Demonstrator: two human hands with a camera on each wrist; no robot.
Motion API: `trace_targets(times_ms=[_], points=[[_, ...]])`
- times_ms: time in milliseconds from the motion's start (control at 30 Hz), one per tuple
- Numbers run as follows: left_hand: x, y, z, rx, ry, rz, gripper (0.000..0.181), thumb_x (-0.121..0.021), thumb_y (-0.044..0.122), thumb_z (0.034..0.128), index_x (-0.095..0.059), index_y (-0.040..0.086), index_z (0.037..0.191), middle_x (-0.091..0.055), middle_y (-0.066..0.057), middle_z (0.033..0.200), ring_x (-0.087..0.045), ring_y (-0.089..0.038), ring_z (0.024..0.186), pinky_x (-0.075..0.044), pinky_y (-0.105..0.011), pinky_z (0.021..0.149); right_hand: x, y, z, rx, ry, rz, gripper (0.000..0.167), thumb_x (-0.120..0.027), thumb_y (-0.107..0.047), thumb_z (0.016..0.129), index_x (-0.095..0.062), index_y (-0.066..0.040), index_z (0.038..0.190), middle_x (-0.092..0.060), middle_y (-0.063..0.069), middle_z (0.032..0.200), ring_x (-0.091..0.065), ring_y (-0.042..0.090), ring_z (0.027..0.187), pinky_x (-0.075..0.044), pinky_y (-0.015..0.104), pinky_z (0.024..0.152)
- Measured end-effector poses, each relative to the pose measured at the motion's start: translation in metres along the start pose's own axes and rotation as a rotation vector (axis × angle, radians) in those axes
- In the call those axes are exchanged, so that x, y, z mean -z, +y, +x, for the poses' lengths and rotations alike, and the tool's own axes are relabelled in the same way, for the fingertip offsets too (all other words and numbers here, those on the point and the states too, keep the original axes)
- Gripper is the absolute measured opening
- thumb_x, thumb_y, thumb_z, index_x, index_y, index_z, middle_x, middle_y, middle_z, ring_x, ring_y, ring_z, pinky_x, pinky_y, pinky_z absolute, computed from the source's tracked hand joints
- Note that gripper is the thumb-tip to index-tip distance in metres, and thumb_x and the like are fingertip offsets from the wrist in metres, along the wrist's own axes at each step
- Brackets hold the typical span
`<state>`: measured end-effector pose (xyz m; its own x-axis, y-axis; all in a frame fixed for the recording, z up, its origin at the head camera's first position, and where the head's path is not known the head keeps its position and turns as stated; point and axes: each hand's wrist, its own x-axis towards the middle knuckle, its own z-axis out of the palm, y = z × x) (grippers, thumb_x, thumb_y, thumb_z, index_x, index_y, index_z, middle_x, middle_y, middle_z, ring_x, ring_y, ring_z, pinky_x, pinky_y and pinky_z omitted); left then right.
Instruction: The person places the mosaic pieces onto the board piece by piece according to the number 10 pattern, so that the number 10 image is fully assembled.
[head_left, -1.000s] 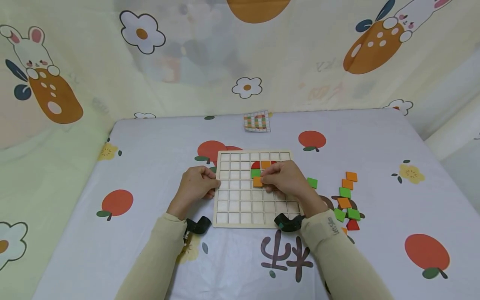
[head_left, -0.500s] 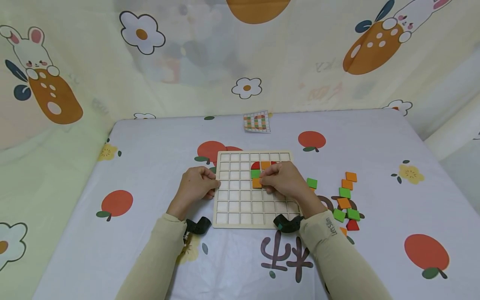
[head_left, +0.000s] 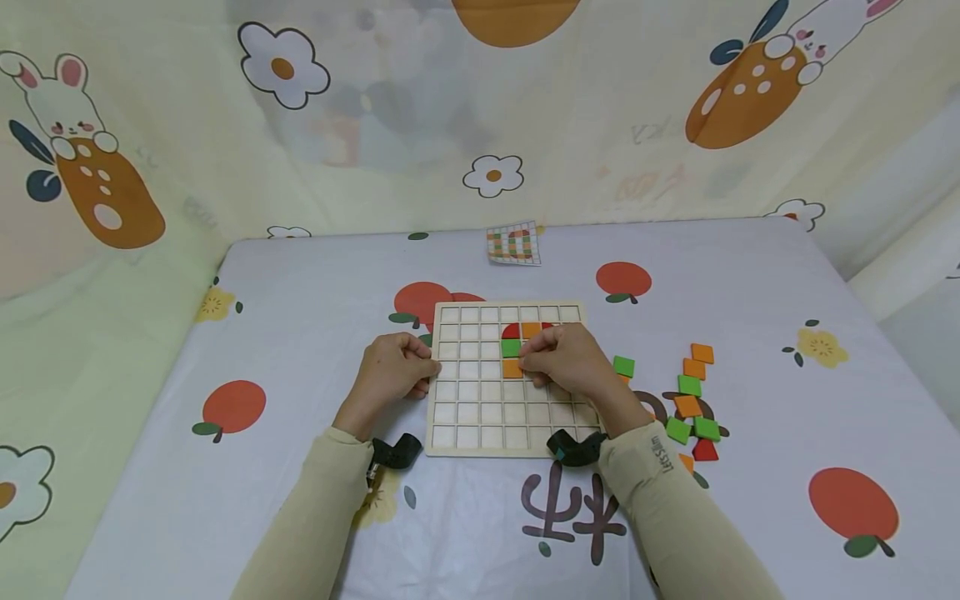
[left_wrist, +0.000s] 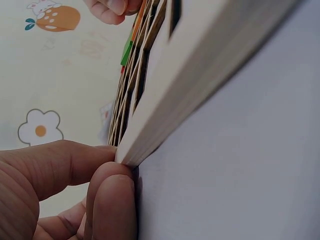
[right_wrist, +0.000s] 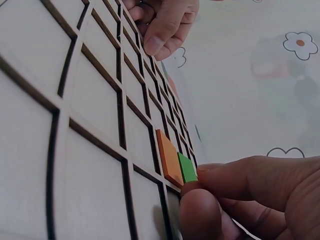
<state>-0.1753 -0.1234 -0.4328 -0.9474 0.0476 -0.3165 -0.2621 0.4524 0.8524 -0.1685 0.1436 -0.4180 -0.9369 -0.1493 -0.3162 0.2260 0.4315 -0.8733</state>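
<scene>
A wooden grid board (head_left: 468, 413) lies on the table in front of me. My left hand (head_left: 387, 367) grips its left edge between thumb and fingers, as the left wrist view shows. Over the board's right half, my right hand (head_left: 572, 362) holds an orange square tile (head_left: 512, 368) by its right side, its fingertips on the tile. That tile sits in a cell just below a green tile (head_left: 511, 348). Above are a red rounded piece (head_left: 512, 331) and another orange tile (head_left: 531, 330). A further red piece is partly hidden by the right hand.
Several loose orange, green and red pieces lie right of the board, among them a green tile (head_left: 707, 427) and a red piece (head_left: 705, 451). Another green tile (head_left: 623, 366) is close to the right wrist. A patterned card (head_left: 513, 243) stands at the back of the table.
The orange tile by my right fingertips has shifted slightly down and left, from skewed over the grid to lined up in its cell. My left hand has stayed on the board's edge.
</scene>
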Motion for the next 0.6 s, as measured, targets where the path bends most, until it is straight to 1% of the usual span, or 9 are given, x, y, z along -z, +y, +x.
trace_targets(times_ms=[200,267,367,400,467,533,600], points=[[-0.001,0.001,0.0,0.002,0.001,0.008,0.016,-0.079,0.009,0.0895,-0.068,0.001,0.098,-0.07,-0.01,0.077,-0.066,-0.015,0.056,-0.06,-0.027,0.055,0.006,0.003,-0.004,0.033,0.012,0.038,0.014,-0.072,-0.008,0.095,-0.074,0.002,0.104,-0.072,0.011,0.083,-0.064,0.02,0.065,-0.053,0.026,0.061],[-0.001,0.001,0.0,0.001,-0.001,0.009,0.016,-0.079,0.008,0.0896,-0.068,0.001,0.098,-0.07,-0.01,0.077,-0.066,-0.014,0.056,-0.06,-0.027,0.055,0.013,0.004,-0.008,0.042,0.035,0.035,0.016,-0.072,-0.01,0.096,-0.074,0.002,0.107,-0.071,0.011,0.085,-0.065,0.02,0.067,-0.054,0.026,0.061],[0.0,0.001,0.0,-0.001,-0.005,0.003,0.016,-0.079,0.008,0.0896,-0.068,0.001,0.098,-0.07,-0.011,0.077,-0.066,-0.015,0.056,-0.06,-0.027,0.055,0.027,0.007,-0.015,0.026,0.081,0.014,0.021,-0.071,-0.014,0.097,-0.074,0.001,0.111,-0.07,0.011,0.087,-0.063,0.02,0.067,-0.054,0.025,0.06],[0.0,0.001,0.0,-0.002,-0.007,0.0,0.016,-0.079,0.008,0.0895,-0.068,0.001,0.098,-0.07,-0.011,0.077,-0.066,-0.015,0.056,-0.06,-0.028,0.055,0.033,0.009,-0.017,0.016,0.096,0.004,0.022,-0.071,-0.015,0.098,-0.074,0.001,0.112,-0.069,0.012,0.087,-0.061,0.021,0.065,-0.052,0.025,0.057],[0.0,0.001,0.0,0.0,-0.007,-0.003,0.016,-0.079,0.008,0.0893,-0.068,0.001,0.098,-0.07,-0.011,0.077,-0.066,-0.015,0.056,-0.06,-0.028,0.055,0.045,0.014,-0.022,-0.017,0.134,-0.027,0.023,-0.071,-0.018,0.098,-0.074,-0.001,0.113,-0.068,0.012,0.086,-0.06,0.022,0.066,-0.051,0.026,0.055],[0.001,0.0,0.0,0.002,-0.01,-0.008,0.016,-0.079,0.008,0.0891,-0.068,0.001,0.098,-0.07,-0.011,0.078,-0.066,-0.015,0.057,-0.06,-0.028,0.056,0.056,0.019,-0.028,-0.058,0.172,-0.056,0.025,-0.072,-0.02,0.098,-0.073,-0.001,0.115,-0.068,0.013,0.087,-0.059,0.022,0.068,-0.051,0.026,0.055],[0.001,0.0,0.0,0.007,-0.011,-0.011,0.016,-0.079,0.008,0.0893,-0.068,0.001,0.098,-0.07,-0.01,0.078,-0.066,-0.015,0.057,-0.06,-0.027,0.056,0.066,0.025,-0.033,-0.104,0.201,-0.073,0.028,-0.072,-0.02,0.098,-0.072,0.0,0.117,-0.069,0.013,0.092,-0.061,0.022,0.071,-0.054,0.026,0.058]])
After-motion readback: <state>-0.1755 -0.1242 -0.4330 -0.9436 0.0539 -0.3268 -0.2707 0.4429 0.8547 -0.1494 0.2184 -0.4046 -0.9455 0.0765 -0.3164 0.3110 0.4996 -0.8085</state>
